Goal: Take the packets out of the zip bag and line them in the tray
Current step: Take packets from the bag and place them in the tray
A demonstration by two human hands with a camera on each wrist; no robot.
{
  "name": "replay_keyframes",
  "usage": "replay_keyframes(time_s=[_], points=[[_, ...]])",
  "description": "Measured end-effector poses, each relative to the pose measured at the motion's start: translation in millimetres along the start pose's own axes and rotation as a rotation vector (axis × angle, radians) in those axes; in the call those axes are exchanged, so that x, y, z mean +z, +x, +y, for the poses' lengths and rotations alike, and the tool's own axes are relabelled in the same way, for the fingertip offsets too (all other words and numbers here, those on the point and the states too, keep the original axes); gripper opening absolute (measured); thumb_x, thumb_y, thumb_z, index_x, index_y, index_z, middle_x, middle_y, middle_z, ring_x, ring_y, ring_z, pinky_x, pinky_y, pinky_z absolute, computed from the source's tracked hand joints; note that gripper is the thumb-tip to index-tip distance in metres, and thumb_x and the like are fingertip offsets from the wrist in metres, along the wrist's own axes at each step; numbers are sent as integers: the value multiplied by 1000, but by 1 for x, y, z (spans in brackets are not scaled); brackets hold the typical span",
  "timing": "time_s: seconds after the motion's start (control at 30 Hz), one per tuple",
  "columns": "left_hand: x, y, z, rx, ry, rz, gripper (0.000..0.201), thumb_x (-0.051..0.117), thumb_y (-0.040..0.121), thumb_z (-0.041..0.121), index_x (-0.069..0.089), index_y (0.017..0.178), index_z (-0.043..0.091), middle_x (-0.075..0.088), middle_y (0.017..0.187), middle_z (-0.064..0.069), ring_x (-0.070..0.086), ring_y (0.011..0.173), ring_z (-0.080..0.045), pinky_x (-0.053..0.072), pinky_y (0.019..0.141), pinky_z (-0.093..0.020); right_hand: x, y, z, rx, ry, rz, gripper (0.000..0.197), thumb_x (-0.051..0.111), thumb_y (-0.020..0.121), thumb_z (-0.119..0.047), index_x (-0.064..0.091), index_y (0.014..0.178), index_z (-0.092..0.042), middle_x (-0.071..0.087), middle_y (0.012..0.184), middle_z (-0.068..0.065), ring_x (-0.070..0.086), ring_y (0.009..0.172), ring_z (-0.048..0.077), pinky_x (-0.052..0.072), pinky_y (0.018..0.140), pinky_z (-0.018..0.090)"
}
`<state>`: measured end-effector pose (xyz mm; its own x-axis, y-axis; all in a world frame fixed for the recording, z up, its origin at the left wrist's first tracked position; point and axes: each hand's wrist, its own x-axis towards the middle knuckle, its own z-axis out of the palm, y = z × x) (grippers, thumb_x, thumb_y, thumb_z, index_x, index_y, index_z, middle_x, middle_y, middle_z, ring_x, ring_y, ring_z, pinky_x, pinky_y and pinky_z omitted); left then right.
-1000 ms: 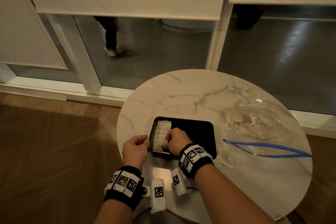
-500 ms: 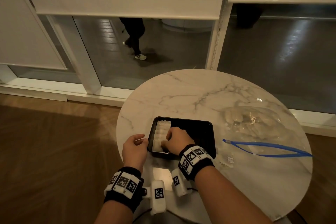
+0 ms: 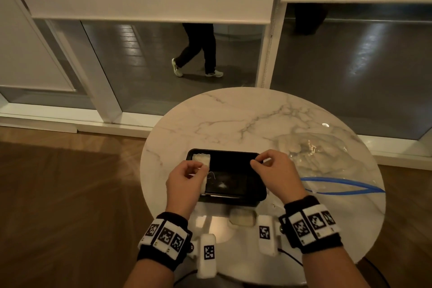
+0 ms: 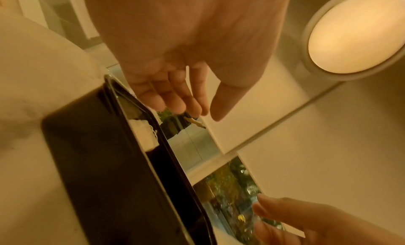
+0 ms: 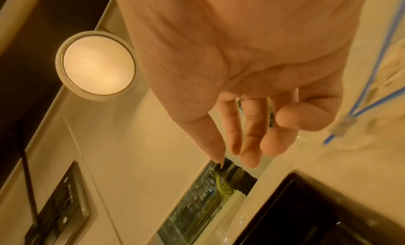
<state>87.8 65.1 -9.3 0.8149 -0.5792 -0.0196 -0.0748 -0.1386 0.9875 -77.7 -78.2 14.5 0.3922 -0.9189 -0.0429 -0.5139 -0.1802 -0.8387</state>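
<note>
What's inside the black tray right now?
White packets line the tray's left side; the rest of its floor shows bare. The left hand covers the nearer packets, so no count.

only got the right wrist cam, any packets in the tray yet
Observer: Yes. The head view shows white packets lined along the left end of the black tray.
Operator: whats the left hand doing
Observer: The left hand hovers over the tray's near left corner, fingers relaxed and holding nothing.
Operator: anything left in the bag
Observer: The clear zip bag lies on the table right of the tray, with a heap of pale packets inside.
</note>
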Motion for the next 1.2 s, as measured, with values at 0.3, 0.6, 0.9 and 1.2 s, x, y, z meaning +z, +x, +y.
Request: replay_keyframes(time_s=[0.3,0.6,0.9,1.2], points=[[75,-46,-5,266,677,-520,26,67,94,33,69,119,32,66,115,12,60,107,-4,53,97,-27,-37,-31,83,115,-85,-49,7,72,86,-22,71,81,-27,70,75,-6,67,73,9,55,65,29],[76,-43,-11,324,779,-483,23,62,97,23,71,117,30,69,115,10,62,108,-7,51,100,-30,-15,-28,87,46,-222,-246,24,70,88,-18,67,111,-25,67,86,-4,63,81,6,47,73,17],[77,-42,-11,316,749,-488,23,61,97,19,74,112,32,70,109,11,64,103,-7,52,98,-35,-5,-31,81,17,-237,-266,9,63,95,-22,62,89,-28,63,78,-7,61,76,9,39,61,15],[71,-44,-8,261,638,-521,20,60,99,22,72,113,31,68,109,13,62,104,-3,52,96,-24,-43,-36,61,-31,-151,-294,14,71,89,-27,71,76,-28,70,82,-7,64,81,5,50,78,23]])
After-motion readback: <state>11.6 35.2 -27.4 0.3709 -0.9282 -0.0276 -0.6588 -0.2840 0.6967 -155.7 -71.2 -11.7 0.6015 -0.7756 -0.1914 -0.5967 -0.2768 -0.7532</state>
